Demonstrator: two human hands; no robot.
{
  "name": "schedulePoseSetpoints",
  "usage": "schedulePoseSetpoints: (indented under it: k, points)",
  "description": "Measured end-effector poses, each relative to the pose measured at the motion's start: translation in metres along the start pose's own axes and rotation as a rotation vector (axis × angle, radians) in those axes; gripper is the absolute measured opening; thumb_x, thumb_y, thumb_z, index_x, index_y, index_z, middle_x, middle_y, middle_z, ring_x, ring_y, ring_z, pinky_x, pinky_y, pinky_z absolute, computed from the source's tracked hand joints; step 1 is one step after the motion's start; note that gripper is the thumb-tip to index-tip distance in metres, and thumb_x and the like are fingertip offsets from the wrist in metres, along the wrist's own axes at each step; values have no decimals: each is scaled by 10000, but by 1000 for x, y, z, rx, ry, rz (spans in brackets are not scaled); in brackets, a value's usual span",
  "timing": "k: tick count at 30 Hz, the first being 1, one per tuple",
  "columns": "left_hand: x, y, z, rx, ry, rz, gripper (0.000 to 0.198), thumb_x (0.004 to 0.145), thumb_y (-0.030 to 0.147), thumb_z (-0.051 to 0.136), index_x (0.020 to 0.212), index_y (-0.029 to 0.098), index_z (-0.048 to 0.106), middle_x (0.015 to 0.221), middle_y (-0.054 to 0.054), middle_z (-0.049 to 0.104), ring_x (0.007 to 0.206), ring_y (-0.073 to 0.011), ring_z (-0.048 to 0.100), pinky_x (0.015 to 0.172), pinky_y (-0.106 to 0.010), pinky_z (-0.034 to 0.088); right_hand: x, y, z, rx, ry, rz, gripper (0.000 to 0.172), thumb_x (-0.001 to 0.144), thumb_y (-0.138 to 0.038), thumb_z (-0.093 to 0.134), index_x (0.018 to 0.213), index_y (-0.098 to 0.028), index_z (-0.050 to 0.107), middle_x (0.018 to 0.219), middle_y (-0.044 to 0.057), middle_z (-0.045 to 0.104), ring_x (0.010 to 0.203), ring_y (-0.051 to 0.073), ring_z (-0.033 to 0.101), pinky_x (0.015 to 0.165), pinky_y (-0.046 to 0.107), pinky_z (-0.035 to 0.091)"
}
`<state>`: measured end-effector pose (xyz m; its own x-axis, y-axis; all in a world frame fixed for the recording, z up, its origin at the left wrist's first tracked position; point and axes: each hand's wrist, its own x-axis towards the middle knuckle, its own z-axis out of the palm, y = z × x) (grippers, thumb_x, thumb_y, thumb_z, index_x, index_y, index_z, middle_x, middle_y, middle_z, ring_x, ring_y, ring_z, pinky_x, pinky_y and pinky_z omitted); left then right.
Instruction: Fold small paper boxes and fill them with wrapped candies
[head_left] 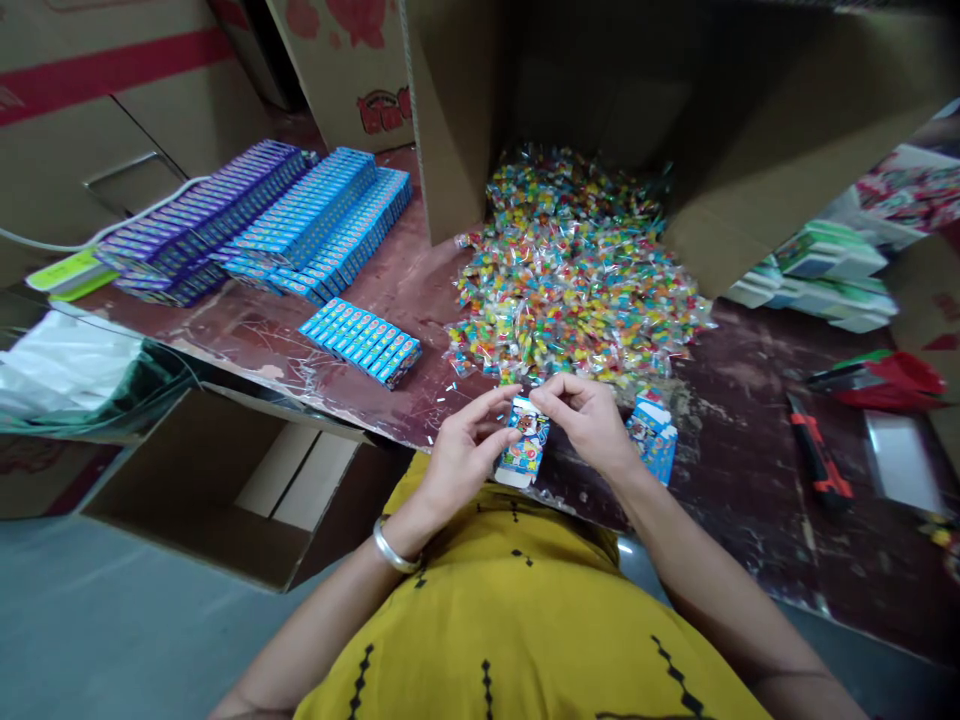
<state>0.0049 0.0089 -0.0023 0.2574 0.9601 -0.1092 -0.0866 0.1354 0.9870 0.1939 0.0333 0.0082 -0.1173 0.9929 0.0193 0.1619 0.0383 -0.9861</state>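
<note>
At lower centre of the frame, just below the middle, a small blue box (525,455) is upright between the two hands, over the near edge of the table (427,290). The left hand (469,450) pinches it from the left, thumb on its printed front, fingers behind and along the upper edge. The right hand (589,415) meets it at the top right corner, thumb and forefinger drawn together, the other fingers curled; whether they grip the flap cannot be told. A pale flap shows at the bottom of the box.

Right of the right hand, partly behind its wrist, lie more blue cartons (660,445). Above the hands, a heap of sweets (577,280) in clear wrappers spreads from a big carton (457,120) at upper centre. Left of the heap is a row of boxes (361,338); farther up and left stand a blue stack (315,225) and a purple stack (202,220). At right of the frame lies a red and black knife (821,460).
</note>
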Motion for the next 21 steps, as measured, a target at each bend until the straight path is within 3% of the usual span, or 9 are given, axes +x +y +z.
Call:
schedulePoseSetpoints:
  k: [4, 8, 11, 13, 15, 18, 21]
  points:
    - [1, 0, 0, -34, 21, 15, 313, 844, 225, 714, 1154, 189, 692, 1100, -68, 720, 926, -182, 699, 834, -284, 568, -15, 1, 1, -58, -85, -59, 170, 882, -396, 707, 882, -226, 712, 902, 30, 688, 799, 175, 624, 705, 299, 496]
    - [1, -1, -4, -54, 58, 5, 275, 827, 231, 735, 1084, 174, 656, 1020, -51, 719, 877, -159, 690, 792, -260, 562, -17, 6, -7, -81, -202, 9, 323, 841, -410, 751, 1124, -263, 700, 1043, 41, 714, 832, 185, 669, 646, 279, 525]
    - [3, -5, -12, -12, 131, -19, 274, 767, 245, 800, 918, 166, 586, 831, 7, 663, 743, -102, 644, 688, -193, 533, 2, 13, -21, -246, -57, -28, 305, 882, -426, 692, 1116, -231, 689, 938, 42, 721, 776, 184, 668, 647, 291, 520]
    - [3, -9, -19, 1, 164, -63, 339, 755, 289, 812, 884, 178, 519, 737, 45, 597, 605, -70, 577, 533, -157, 473, 21, 18, -26, -516, 130, -99, 208, 901, -387, 663, 1000, -207, 692, 875, 43, 712, 720, 181, 650, 681, 316, 504]
    - [2, -11, -25, -41, 180, -125, 398, 760, 338, 800, 954, 194, 484, 758, 55, 582, 528, -65, 549, 442, -162, 441, 39, 22, -26, -846, 182, -143, 157, 895, -355, 666, 906, -199, 687, 881, 65, 710, 749, 207, 648, 711, 339, 480]
    - [-2, -10, -30, -127, 197, -206, 519, 758, 357, 785, 1136, 207, 463, 932, 15, 620, 583, -104, 644, 531, -254, 563, 55, 28, -16, -1147, 176, -166, 182, 898, -374, 657, 885, -194, 687, 977, 117, 709, 851, 262, 650, 716, 353, 450]
    - [-5, -10, -33, -146, 146, -267, 560, 785, 356, 746, 1248, 191, 477, 1004, -30, 645, 708, -155, 701, 685, -330, 604, 60, 30, -13, -1147, 233, -188, 159, 927, -310, 599, 855, -203, 692, 952, 101, 698, 839, 248, 642, 705, 339, 437]
